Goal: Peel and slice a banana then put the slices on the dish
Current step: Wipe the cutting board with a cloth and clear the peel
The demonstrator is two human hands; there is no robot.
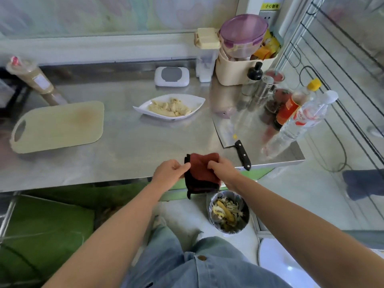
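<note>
Banana slices (169,108) lie piled on a white dish (195,100) in the middle of the steel table. A pale cutting board (58,125) lies bare at the left. The cleaver (230,140) with a black handle rests on the table right of centre. At the table's front edge a red and black cloth (202,173) hangs partly over the side. My left hand (169,173) pinches its left edge and my right hand (224,169) grips its right side.
A bin (228,213) with banana peels stands on the floor below the cloth. Bottles (301,117), shakers and a beige container rack (241,65) crowd the table's right back. A white wipes box (172,76) and a drink cup (31,77) stand at the back.
</note>
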